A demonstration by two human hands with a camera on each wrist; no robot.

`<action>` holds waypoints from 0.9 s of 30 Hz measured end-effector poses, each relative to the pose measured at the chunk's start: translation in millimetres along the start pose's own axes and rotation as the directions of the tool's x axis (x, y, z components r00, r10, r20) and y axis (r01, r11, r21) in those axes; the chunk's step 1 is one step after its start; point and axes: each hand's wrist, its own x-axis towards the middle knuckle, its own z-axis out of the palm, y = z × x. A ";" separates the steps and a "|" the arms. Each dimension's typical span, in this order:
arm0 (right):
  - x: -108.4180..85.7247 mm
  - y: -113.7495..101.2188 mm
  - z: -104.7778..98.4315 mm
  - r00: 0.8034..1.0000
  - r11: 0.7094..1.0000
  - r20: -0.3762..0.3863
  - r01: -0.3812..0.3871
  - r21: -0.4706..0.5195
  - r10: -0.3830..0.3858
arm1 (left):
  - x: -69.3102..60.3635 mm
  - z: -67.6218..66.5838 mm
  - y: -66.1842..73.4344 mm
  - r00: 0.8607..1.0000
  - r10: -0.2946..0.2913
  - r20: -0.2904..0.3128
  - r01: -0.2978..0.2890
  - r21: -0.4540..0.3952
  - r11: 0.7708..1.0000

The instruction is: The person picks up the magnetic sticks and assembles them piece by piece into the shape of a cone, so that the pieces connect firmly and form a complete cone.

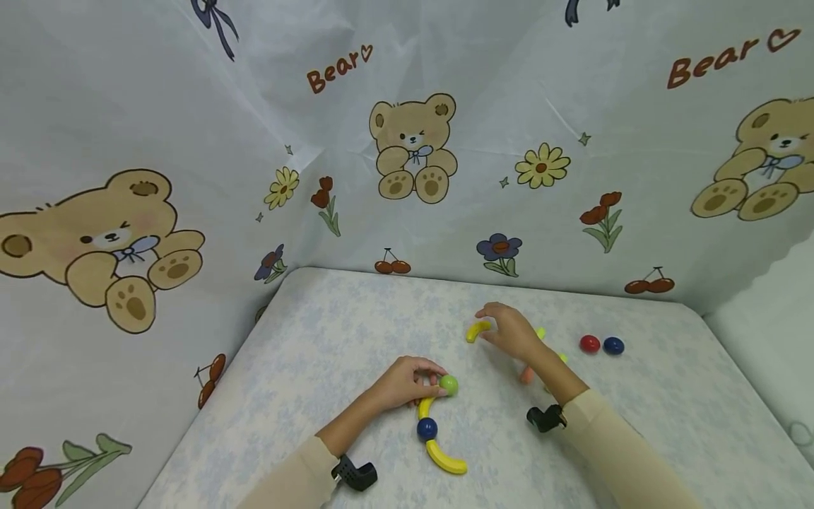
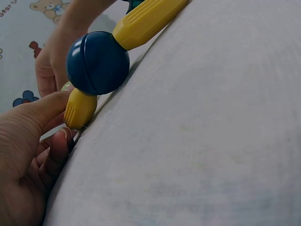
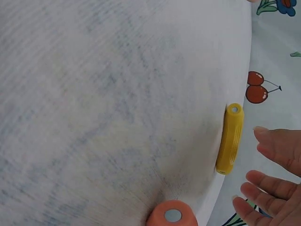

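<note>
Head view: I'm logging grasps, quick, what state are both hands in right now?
Left hand: closed, holding the green ball.
Right hand: open, holding nothing, beside a loose yellow curved piece.

A pale tabletop, mottled faint blue, carries a glossy dark-blue ball between a near curved yellow rod and a far curved yellow rod, a shiny light-green ball at the far end. Beyond lies a separate ribbed yellow rod; rightward, a partly hidden orange piece, then a red ball beside a second blue ball.
</note>
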 end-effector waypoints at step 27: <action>2.7 -12.0 13.2 0.989 0.987 0.129 -0.057 -0.150 0.077 | 0.1 0.2 0.9 1.000 0.007 -0.008 -0.007 0.001 1.000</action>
